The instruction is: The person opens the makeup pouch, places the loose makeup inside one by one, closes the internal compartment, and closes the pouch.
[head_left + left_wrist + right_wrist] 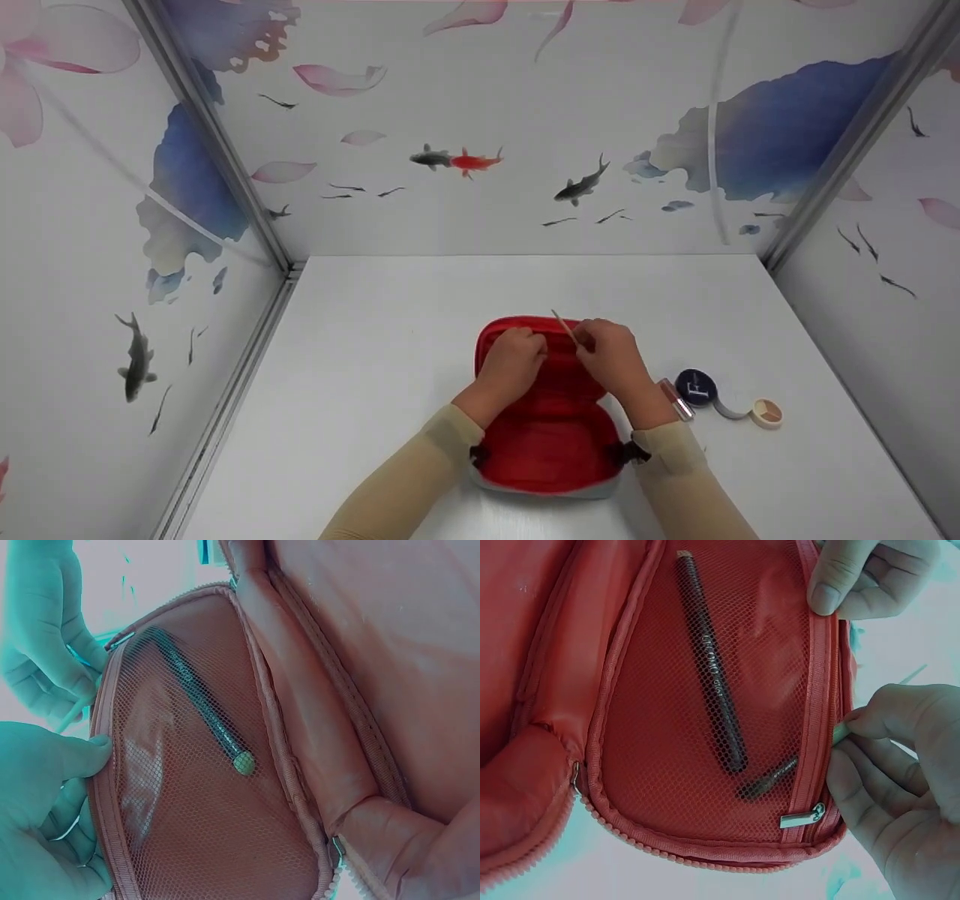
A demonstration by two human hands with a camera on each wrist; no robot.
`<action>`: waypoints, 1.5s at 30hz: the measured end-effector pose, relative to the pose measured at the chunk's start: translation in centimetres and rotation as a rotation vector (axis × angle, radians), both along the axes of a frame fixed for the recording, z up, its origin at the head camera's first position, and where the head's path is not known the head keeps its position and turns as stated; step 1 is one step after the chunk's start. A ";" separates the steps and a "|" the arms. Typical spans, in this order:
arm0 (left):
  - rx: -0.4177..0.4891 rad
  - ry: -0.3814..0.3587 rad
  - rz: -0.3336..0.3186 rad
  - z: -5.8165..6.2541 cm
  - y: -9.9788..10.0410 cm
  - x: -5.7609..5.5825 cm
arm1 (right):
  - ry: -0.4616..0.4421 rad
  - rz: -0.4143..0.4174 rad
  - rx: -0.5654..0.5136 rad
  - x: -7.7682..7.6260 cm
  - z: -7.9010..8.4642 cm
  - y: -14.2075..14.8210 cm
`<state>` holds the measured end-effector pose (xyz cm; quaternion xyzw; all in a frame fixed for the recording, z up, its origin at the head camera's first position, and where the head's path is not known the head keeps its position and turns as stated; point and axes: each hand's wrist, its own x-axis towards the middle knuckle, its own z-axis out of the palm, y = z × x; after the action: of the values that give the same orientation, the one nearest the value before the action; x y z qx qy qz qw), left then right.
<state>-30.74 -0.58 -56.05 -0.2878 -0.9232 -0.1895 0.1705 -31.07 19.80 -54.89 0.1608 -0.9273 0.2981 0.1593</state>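
A red makeup bag (551,457) lies unzipped on the white table, its lid folded back to the far side. Inside the lid is a mesh pocket (667,787) with a dark pencil (712,664) in it. My left hand (514,364) pinches the pocket's zippered edge, thumb (94,757) on the front. Beside it, my right hand (611,360) pinches a slim makeup brush (841,732) by its pale handle. The brush's dark bristle end (761,784) shows behind the mesh, near the zipper pull (802,819); its handle sticks out past the pocket's edge.
Right of the bag, close to my right forearm, lie a lipstick tube (676,400), a round dark-blue compact (696,388), a grey curved item (731,409) and a small round palette (766,413). Printed panels (480,112) enclose the table at the back and sides.
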 end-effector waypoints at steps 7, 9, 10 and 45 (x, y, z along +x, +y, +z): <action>0.065 0.022 -0.014 -0.5 0.1 -0.1 | 0.022 0.013 0.044 0.1 0.0 -0.3; 0.065 0.049 -0.020 -0.6 0.1 -0.1 | 0.040 0.020 0.052 0.1 -0.1 -0.4; 0.065 0.063 -0.023 -0.6 0.1 -0.1 | 0.049 0.023 0.059 0.1 -0.1 -0.4; -0.137 0.263 0.032 -0.3 0.4 -0.1 | 0.102 0.007 0.029 1.2 -1.0 -0.1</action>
<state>-30.80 -0.14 -56.35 -0.3064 -0.9081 -0.0838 0.2728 -29.87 19.70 -55.89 0.1811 -0.9217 0.2765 0.2028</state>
